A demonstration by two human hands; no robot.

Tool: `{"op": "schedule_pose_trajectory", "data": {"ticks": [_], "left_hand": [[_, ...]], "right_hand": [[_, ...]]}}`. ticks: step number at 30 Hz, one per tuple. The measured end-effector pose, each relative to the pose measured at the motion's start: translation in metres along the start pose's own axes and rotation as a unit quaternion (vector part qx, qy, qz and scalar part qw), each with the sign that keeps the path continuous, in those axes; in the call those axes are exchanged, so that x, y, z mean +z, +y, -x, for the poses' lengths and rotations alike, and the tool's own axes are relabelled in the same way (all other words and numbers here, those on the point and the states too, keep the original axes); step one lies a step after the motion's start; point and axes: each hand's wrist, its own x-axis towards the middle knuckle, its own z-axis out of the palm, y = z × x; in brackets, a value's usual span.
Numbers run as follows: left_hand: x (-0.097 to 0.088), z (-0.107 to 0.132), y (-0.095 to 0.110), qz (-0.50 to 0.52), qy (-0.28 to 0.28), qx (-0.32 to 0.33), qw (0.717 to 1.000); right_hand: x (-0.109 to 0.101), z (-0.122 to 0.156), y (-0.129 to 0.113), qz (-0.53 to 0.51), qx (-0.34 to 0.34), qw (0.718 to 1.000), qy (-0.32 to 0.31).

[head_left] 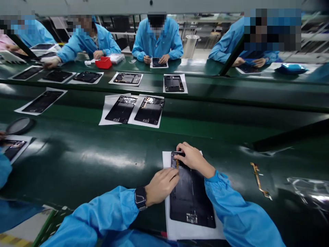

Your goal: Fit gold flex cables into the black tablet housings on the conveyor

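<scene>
A black tablet back housing (191,195) lies on white paper sheets (177,233) on the green bench right in front of me. An orange flex cable (177,163) shows as a short strip near its upper left corner. My left hand (162,185), with a watch on its wrist, reaches in from the left, its fingers pressed together at the lower end of that strip. Curled over the housing's top end is my right hand (191,157), thumb and fingers bent close together; what lies between them is hidden. Another orange flex cable (259,181) rests on the bench to the right.
Clear plastic film (311,192) lies at far right. Two open tablet housings (150,111) on paper sit ahead, and several more tablets line the raised shelf (205,84). Co-workers in blue work opposite; one blue sleeve (3,168) is at left. A dark post (290,135) slants at right.
</scene>
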Motion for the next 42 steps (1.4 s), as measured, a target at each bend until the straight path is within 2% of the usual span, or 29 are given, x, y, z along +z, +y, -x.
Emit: {"op": "schedule_pose_trajectory", "data": {"ticks": [3,7,12,17,23,31,42], "left_hand": [[0.0008,0.0002,-0.0010,-0.008,0.007,0.026,1.000],[0.0018,0.0017,-0.0017,-0.012,-0.017,0.046,0.999],[0.0012,0.0022,-0.0019,-0.019,-0.052,0.046,0.997],[-0.0007,0.0008,-0.0025,-0.021,-0.048,0.054,0.997],[0.0012,0.0030,-0.0033,-0.022,-0.085,0.051,0.995],[-0.0010,-0.0018,-0.0020,-0.038,-0.064,0.063,0.995],[-0.0039,-0.0050,0.0015,-0.039,-0.071,0.077,0.994]], "right_hand": [[-0.0016,0.0001,0.0010,0.005,-0.003,1.000,-0.010],[-0.0041,-0.0039,0.0036,-0.002,-0.001,1.000,-0.018],[0.0003,-0.0037,0.0078,-0.009,-0.005,1.000,0.005],[0.0003,-0.0028,0.0082,-0.014,-0.007,1.000,0.004],[-0.0012,-0.0032,0.0080,-0.011,0.002,1.000,-0.001],[-0.0021,-0.0033,0.0065,-0.009,0.008,1.000,-0.007],[-0.0016,-0.0030,0.0062,-0.010,0.009,1.000,-0.001]]}}
